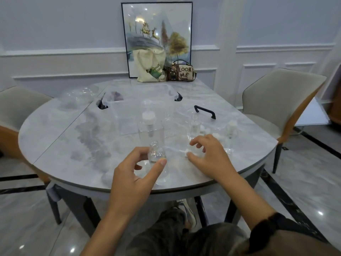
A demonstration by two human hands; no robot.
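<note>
Four clear bottles show plainly on the worktop [64, 135]: one tall pump bottle [149, 120], one capless bottle [194, 124], one far-right bottle [231, 129], and one small bottle [156, 154] near the front edge. The left grip [132, 174] curls thumb and fingers round the small bottle, which is upright. The right grip [208, 154] arches palm-down, fingers bent over a white piece [186, 151]; I cannot tell whether it pinches it.

The only words that can be read are "LOOK" and, below it, "ME", in large pale letters with dark outlines on the side of a small brown handbag [181, 72]. It stands at the far edge of the surface [55, 130], just beside a cream tote bag [149, 69] printed with a green figure.
</note>
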